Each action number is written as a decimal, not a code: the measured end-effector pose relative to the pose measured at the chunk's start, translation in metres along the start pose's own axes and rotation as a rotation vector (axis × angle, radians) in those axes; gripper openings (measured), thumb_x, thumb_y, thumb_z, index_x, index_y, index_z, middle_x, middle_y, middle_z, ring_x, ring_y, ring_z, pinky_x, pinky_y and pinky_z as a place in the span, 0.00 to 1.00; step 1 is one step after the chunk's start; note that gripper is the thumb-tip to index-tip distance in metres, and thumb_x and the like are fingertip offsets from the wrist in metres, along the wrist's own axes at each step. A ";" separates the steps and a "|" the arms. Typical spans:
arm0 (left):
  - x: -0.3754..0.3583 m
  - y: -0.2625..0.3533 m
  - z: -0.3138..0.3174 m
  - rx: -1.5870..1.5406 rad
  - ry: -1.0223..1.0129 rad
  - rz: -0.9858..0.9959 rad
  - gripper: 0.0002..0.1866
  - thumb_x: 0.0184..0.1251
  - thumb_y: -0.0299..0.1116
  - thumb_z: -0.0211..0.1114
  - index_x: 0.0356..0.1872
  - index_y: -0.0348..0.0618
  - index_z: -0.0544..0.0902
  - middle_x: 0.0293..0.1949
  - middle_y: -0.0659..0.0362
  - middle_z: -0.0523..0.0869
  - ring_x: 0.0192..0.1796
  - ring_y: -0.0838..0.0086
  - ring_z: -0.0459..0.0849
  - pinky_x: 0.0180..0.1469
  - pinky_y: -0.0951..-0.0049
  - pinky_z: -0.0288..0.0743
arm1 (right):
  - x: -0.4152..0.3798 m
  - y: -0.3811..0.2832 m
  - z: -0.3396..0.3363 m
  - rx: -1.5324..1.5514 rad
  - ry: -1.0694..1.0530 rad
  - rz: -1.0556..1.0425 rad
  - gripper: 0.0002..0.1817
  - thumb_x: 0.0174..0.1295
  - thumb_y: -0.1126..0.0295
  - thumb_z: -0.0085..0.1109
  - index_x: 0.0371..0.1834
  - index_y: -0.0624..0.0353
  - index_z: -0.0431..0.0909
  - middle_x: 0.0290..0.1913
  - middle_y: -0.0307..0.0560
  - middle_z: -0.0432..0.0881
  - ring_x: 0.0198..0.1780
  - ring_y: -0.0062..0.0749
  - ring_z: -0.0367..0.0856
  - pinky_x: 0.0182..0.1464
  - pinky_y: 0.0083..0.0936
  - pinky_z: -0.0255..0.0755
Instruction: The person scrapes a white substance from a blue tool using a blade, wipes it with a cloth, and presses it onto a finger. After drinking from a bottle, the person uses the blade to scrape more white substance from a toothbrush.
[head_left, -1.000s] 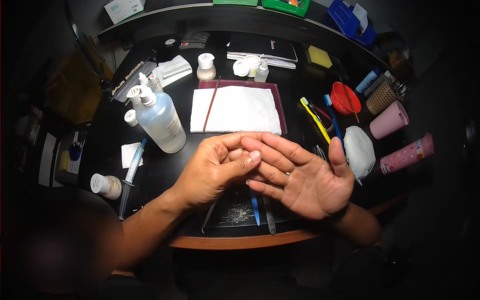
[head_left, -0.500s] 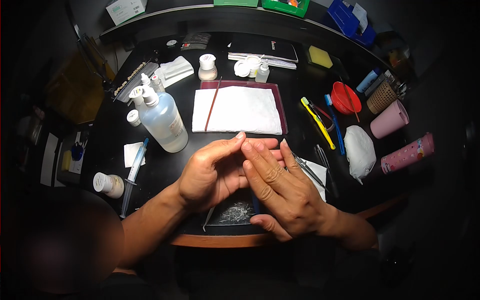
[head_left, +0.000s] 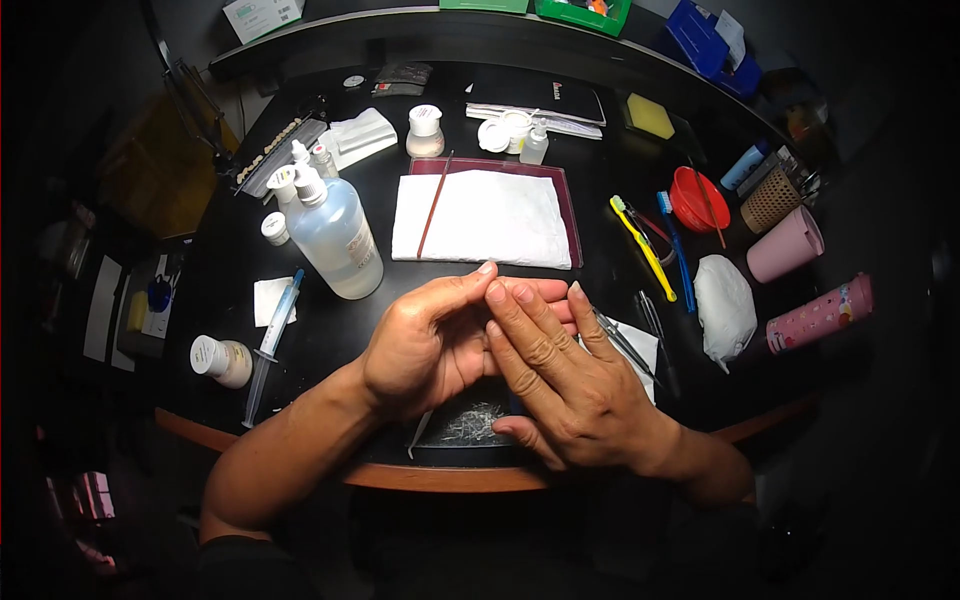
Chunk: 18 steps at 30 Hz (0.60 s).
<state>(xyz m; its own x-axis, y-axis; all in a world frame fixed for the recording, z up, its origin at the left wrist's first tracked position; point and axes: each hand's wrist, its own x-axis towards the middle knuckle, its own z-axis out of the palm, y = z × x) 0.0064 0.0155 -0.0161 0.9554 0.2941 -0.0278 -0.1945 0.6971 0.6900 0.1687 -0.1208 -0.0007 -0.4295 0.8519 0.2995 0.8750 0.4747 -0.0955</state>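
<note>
My left hand (head_left: 430,335) is cupped with its palm facing right, thumb raised, fingers extended behind the other hand. My right hand (head_left: 570,385) lies across those fingers, back up, its fingers stretched and spread. The two hands touch at the fingertips, and no object shows in either. Under them, near the front edge, is a glass plate (head_left: 470,425) with scratch-like marks, partly hidden. Beyond the hands lies a folded white towel (head_left: 490,220) with a thin red-brown brush (head_left: 434,210) on its left side. Metal tools (head_left: 628,348) on white paper are beside my right hand.
At left stand a large clear bottle (head_left: 345,245), a syringe (head_left: 272,350) and a small jar (head_left: 222,361). On the right are a yellow toothbrush (head_left: 645,250), a blue toothbrush (head_left: 677,255), a red bowl (head_left: 695,200), a white wrapped lump (head_left: 725,308) and pink cups (head_left: 785,245).
The view has shifted slightly, so the table items appear a little farther right. The dark blurred shape at lower left is gone, showing more of my left forearm. My hands keep nearly the same pose.
</note>
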 end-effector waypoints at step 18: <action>0.000 -0.003 -0.007 -0.136 -0.076 0.001 0.33 0.88 0.43 0.38 0.74 0.17 0.64 0.72 0.32 0.74 0.76 0.51 0.74 0.81 0.57 0.65 | -0.001 -0.001 0.001 -0.031 -0.023 -0.016 0.37 0.72 0.51 0.59 0.77 0.69 0.71 0.84 0.64 0.60 0.86 0.54 0.55 0.83 0.64 0.43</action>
<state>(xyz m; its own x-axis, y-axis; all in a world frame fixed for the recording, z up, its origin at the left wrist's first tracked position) 0.0051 0.0182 -0.0232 0.9682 0.2481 0.0316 -0.2191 0.7806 0.5853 0.1677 -0.1222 -0.0017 -0.4481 0.8494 0.2787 0.8743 0.4815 -0.0616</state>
